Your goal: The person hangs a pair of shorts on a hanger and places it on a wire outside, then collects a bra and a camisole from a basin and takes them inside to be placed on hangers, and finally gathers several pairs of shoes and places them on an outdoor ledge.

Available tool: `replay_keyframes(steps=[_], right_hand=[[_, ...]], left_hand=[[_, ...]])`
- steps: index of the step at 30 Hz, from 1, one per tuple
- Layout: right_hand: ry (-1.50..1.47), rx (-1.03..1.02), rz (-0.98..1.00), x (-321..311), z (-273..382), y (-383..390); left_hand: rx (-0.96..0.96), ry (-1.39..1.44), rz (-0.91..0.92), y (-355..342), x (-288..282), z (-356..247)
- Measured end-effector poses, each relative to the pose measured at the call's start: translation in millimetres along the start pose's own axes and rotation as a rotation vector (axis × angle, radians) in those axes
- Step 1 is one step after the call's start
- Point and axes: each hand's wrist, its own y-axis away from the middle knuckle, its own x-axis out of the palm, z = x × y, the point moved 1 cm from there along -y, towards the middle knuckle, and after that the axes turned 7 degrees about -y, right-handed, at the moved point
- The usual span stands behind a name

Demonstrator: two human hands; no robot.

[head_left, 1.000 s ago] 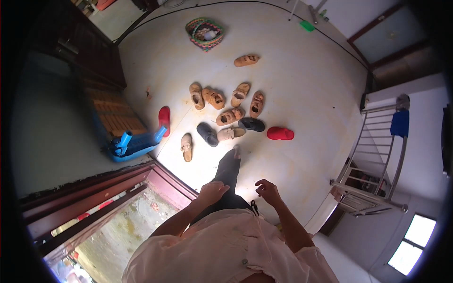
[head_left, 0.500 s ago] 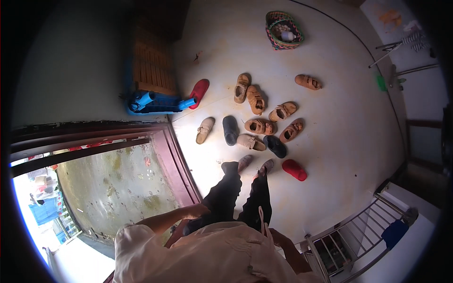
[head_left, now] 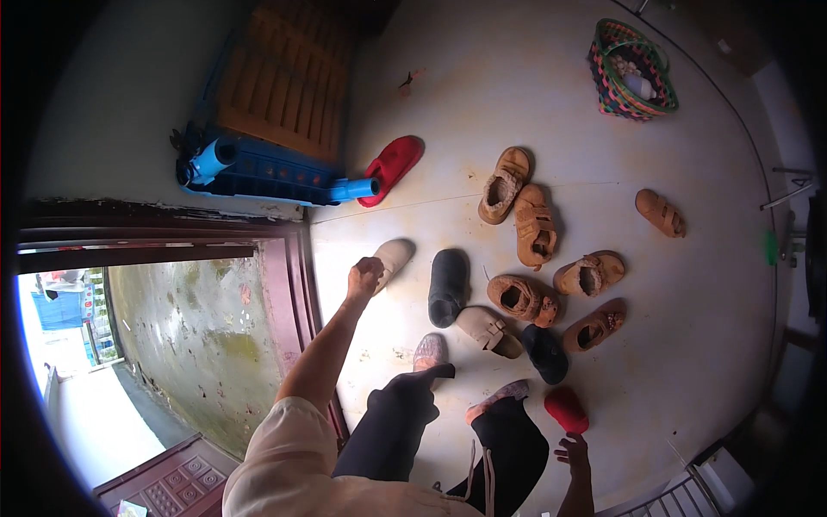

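Reaching down toward the floor (head_left: 655,129), the left hand (head_left: 365,277) curls at the heel of one beige shoe (head_left: 392,257); whether it grips cannot be told. The right hand (head_left: 572,451) hangs loose just below one red slipper (head_left: 567,408), holding nothing. Counted nearby: six tan sandals, one black shoe (head_left: 448,286), one dark slipper (head_left: 545,353), another red slipper (head_left: 392,167) beside a blue crate (head_left: 267,172). One woven basket (head_left: 631,71) sits far off.
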Motion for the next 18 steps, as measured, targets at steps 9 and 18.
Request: replay_keyframes(steps=[9,18], right_hand=[[0.285,-0.019,-0.672,-20.0,-57.9,-183.3],[-0.197,-0.043,-0.592,10.0,-95.0,-202.6]], left_hand=[[0.409,0.245,-0.274,-271.8,64.5,-15.4],[0.057,0.124,0.14,-294.3,135.6,-34.0]])
